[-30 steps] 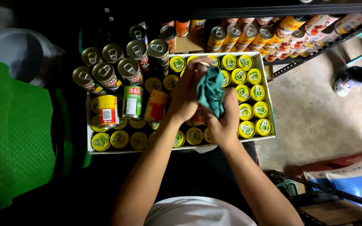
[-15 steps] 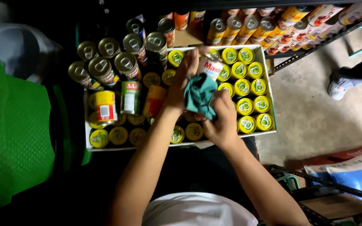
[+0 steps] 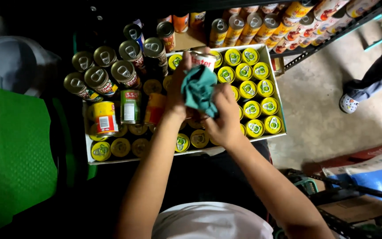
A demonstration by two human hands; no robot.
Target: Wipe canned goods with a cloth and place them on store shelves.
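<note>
We see our left hand (image 3: pixel 176 95) closed around a can (image 3: pixel 201 59) with a red and white label, holding it above the white box (image 3: pixel 273 71) of cans; only the can's upper end shows past the fingers. Our right hand (image 3: pixel 224 117) is clenched on a teal cloth (image 3: pixel 198 88), pressing it against the side of that can, so cloth and can touch and both hands meet over the middle of the box. The box sits directly below the hands. Its right half holds rows of yellow-lidded cans (image 3: pixel 253 88) standing upright and packed close. Its left half holds a yellow can (image 3: pixel 104 117), a green-labelled can (image 3: pixel 130 106) and an orange can (image 3: pixel 155 108), lying on their sides above more gold-lidded cans (image 3: pixel 120 147) along the near edge. Behind the box's left part stands a cluster of silver-topped cans (image 3: pixel 111 71) with pull tabs, upright and touching one another. A shelf (image 3: pixel 288 22) at the top right carries further cans in a row. A green mat (image 3: pixel 9 159) lies well to the left. On the concrete floor (image 3: pixel 319 110) to the right, another person's shoe (image 3: pixel 349 103) and trouser leg are visible, well apart from our hands.
</note>
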